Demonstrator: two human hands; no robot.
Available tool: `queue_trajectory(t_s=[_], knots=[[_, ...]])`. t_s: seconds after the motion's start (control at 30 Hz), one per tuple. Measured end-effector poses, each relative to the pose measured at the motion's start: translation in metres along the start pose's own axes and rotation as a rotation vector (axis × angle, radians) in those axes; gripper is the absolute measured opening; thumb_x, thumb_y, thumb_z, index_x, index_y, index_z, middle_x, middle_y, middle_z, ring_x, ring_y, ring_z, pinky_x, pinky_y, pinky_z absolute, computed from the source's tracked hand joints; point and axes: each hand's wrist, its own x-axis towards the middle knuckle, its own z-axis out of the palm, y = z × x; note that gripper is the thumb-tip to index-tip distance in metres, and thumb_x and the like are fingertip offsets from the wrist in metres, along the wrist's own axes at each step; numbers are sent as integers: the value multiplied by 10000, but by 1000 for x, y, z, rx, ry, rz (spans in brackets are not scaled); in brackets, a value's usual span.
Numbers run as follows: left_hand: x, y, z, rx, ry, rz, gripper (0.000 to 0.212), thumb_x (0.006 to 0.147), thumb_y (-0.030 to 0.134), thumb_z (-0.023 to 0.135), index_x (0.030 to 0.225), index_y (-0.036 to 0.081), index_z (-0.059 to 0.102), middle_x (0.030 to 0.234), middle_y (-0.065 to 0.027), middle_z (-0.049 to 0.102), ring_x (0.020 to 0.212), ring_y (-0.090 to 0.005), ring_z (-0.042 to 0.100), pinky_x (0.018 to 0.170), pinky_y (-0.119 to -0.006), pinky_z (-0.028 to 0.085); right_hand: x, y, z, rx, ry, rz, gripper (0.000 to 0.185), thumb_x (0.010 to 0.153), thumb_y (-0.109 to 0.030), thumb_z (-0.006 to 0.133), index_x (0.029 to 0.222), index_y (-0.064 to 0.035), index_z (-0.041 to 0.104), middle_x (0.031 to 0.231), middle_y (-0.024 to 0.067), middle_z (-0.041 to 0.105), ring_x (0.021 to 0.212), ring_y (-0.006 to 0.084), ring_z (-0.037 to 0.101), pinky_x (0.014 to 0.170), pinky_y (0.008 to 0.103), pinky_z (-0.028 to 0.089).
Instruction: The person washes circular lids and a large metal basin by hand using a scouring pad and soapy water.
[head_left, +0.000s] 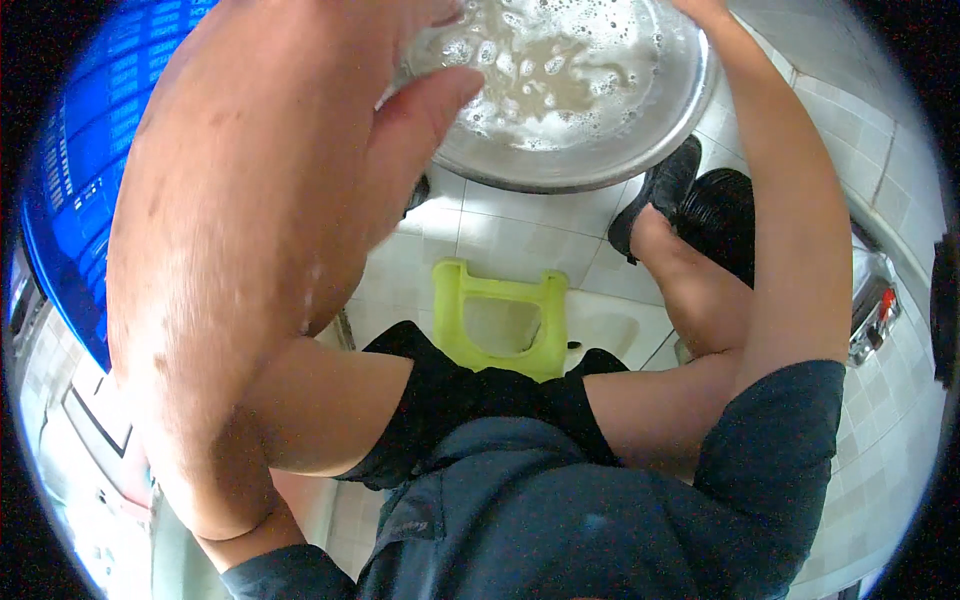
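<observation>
A round metal basin (570, 161) of cloudy, soapy water (540, 71) stands in front of me, cut off by the top edge of the view. Over its left side reaches my left hand (420, 112), large and close to the camera. Its thumb is spread away from a fingertip, with suds visible through the gap; the other fingers are mostly out of frame. At the basin's right rim is my right hand (701, 6). Only its wrist side shows, so its fingers are hidden.
Between my legs stands a lime-green plastic stool (555, 322) on white floor tiles (517, 225). To the left is a blue slotted plastic basket (82, 172). My black shoe (667, 187) is under the basin's right side. A shiny object with a red part (874, 307) lies far right, by the tiled wall.
</observation>
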Motion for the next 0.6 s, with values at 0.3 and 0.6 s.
queue_trajectory(t_s=[0.3,0.6], knots=[[21,-23,14,0,-40,-11,401,707,0,748,1093,33,644,1067,-150,665,937,-250,669,811,-340,541,-38,-53,-45,148,74,275,622,757,-476,723,1110,30,649,1091,286,659,1074,433,621,903,475,499],[19,-48,-3,48,-23,49,426,701,37,757,1111,27,641,1084,-156,671,966,-286,674,857,-351,524,-43,-39,-40,145,154,257,577,721,-494,752,988,13,693,997,274,677,986,438,641,851,468,512]])
